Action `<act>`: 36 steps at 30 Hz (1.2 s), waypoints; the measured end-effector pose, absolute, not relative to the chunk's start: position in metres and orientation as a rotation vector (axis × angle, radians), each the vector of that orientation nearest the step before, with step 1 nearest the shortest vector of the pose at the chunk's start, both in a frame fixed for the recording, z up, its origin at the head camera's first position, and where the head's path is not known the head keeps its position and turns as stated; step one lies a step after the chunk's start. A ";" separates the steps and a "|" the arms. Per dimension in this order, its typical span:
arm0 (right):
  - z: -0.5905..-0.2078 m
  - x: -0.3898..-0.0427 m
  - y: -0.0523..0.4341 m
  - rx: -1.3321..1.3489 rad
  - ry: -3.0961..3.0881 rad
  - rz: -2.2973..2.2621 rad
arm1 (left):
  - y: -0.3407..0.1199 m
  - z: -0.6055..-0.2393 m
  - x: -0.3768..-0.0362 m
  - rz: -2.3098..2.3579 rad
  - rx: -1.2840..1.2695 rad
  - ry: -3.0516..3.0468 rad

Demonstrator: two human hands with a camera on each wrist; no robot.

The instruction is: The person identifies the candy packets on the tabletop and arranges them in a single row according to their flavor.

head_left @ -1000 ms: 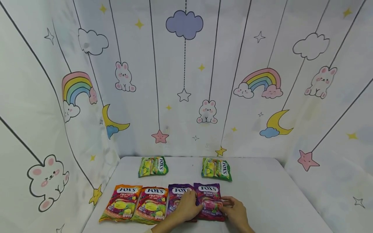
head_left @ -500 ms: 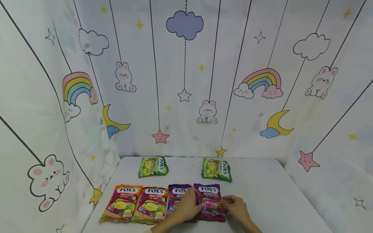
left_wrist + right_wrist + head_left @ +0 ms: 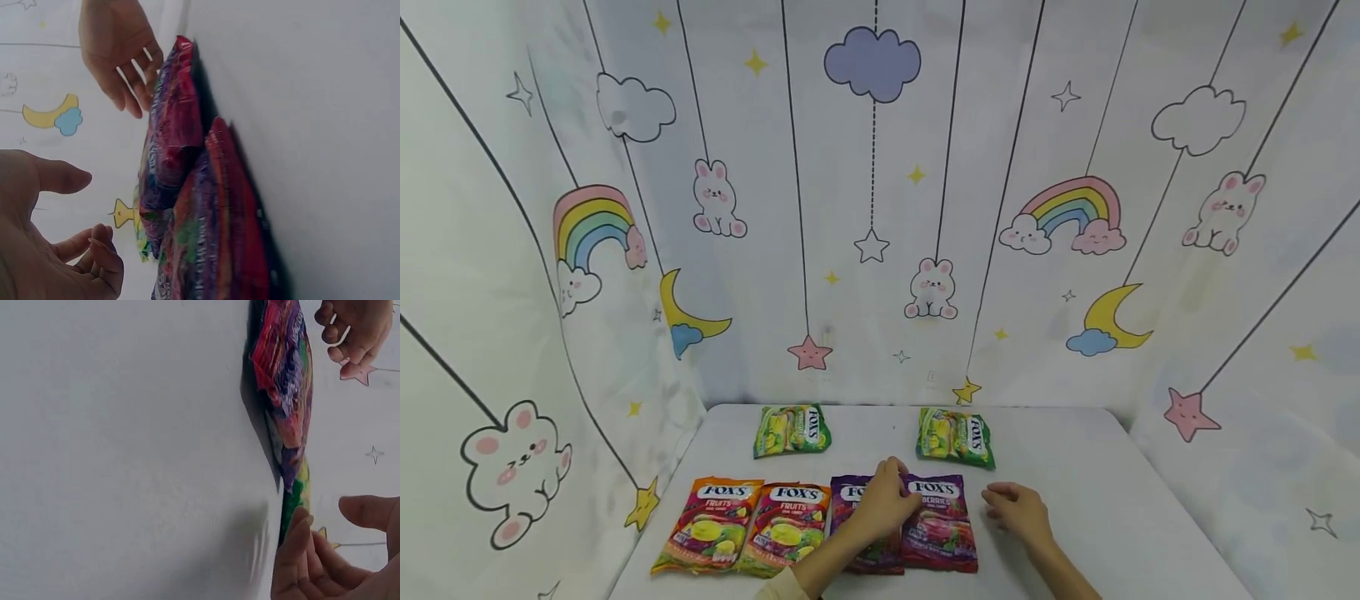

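The light is bright, soft and even, washing the white table (image 3: pixel 1075 500) and the printed backdrop (image 3: pixel 880 208) pale, with only faint shadows under the candy bags (image 3: pixel 940 521) and no hard glare. The head view bows strongly at its edges, bending the backdrop's lines. Both wrist views are soft: the close fingers (image 3: pixel 75 262) blur, and a dark shadow hugs the bags.

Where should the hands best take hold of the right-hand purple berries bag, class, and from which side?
Probably the right edge of the berries bag, approached from the right. It lies flat, its left side meets the other purple bag, and only bare table lies to its right, near the free right hand.
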State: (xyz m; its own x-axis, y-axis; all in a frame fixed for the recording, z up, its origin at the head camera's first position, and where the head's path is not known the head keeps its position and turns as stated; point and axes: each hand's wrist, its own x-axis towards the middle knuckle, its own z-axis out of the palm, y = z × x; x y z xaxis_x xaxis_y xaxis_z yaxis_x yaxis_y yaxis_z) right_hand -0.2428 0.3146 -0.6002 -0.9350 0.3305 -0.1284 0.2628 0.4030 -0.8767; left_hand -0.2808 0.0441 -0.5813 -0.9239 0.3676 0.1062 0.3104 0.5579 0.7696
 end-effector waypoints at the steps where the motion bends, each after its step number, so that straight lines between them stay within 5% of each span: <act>1: -0.600 -0.244 0.316 -0.548 -2.560 1.603 | 0.045 -0.580 -0.283 1.339 0.587 2.714; 23: -0.605 -0.285 0.328 -0.813 -2.178 2.041 | 0.086 -0.559 -0.347 1.491 0.484 2.692; 36: -0.606 -0.305 0.317 -0.952 -1.881 2.252 | 0.097 -0.562 -0.383 1.564 0.140 2.514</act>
State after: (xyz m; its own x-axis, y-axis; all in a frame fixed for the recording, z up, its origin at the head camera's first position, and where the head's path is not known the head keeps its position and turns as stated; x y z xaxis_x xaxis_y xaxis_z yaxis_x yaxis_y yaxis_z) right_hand -0.3051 0.3175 -0.6065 -0.8081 0.4173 -0.4157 0.3347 -0.2555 -0.9070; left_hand -0.3833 0.0970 -0.5623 -0.9800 0.1722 -0.0999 -0.0135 0.4430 0.8964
